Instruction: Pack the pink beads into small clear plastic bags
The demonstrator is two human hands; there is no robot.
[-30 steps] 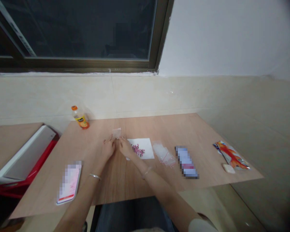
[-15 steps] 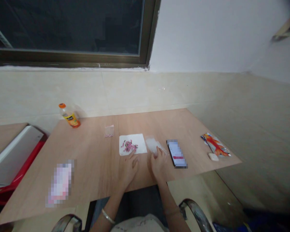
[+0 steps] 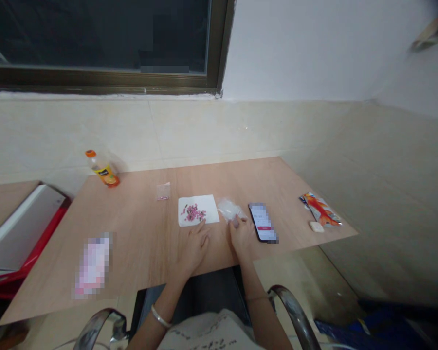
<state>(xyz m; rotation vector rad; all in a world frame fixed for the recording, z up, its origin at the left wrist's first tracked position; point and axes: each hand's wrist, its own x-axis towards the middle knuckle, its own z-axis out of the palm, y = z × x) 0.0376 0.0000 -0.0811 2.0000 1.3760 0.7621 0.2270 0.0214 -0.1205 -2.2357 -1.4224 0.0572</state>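
Observation:
A white sheet of paper [image 3: 212, 216] lies mid-table with a loose pile of small pink and dark bead-like pieces [image 3: 192, 212] on it. My left hand [image 3: 196, 244] rests at the sheet's near edge, its index finger stretched toward the pieces and nothing visible in it. Just right of the sheet is a crumpled clear plastic bag [image 3: 229, 208]. The fingers of my right hand [image 3: 241, 234] are bent and closed on the bag's near edge. A small clear zip bag [image 3: 163, 191] with a few pink bits lies farther left.
Right of my right hand lies a phone [image 3: 263, 222] with its screen lit. A colourful packet [image 3: 323, 210] and a white case-like object [image 3: 316, 226] lie at the far right. An orange drink bottle [image 3: 104, 170] stands at the back left; a blurred pink item [image 3: 93, 266] lies front left.
The plastic bag at my right hand now looks more bunched and lies flatter near the sheet. My left hand stays by the paper's near edge. The view has shifted slightly.

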